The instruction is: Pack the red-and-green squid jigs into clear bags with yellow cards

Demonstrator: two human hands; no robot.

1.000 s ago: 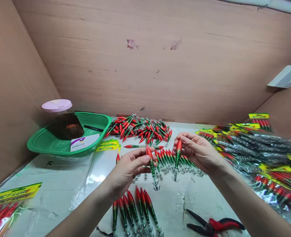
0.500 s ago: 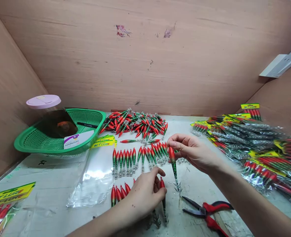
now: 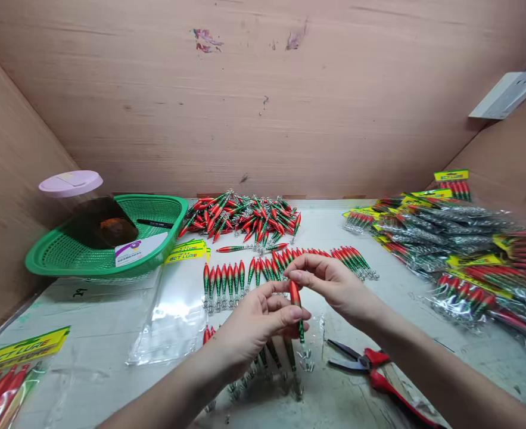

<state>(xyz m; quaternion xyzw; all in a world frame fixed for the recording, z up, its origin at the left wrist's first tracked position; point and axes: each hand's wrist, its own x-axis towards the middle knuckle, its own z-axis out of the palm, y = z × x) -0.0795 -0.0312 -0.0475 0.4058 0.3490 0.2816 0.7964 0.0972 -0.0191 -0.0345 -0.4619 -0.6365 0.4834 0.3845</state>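
Both hands meet over the worktable on one red-and-green squid jig (image 3: 295, 295), which hangs upright with its crown of hooks down. My left hand (image 3: 263, 319) is closed around its body with thumb and fingers. The fingertips of my right hand (image 3: 329, 280) pinch its red top end. Under my left hand stands a partly hidden row of squid jigs (image 3: 289, 357), their hooks toward me. Farther back, a longer row of squid jigs (image 3: 224, 283) lies side by side, and behind it is a loose heap of them (image 3: 245, 220).
Red-handled pliers (image 3: 370, 360) lie to the right, jaws open. Packed jigs in clear bags (image 3: 459, 226) are piled at right. At left are a green basket (image 3: 66, 271) with a lidded cup (image 3: 93, 214), clear bags (image 3: 168, 328) with yellow headers, and a filled pack (image 3: 16, 369).
My right hand has brought its squid jig left and down to my left hand, which has let go of the standing jig and now grips this one too.
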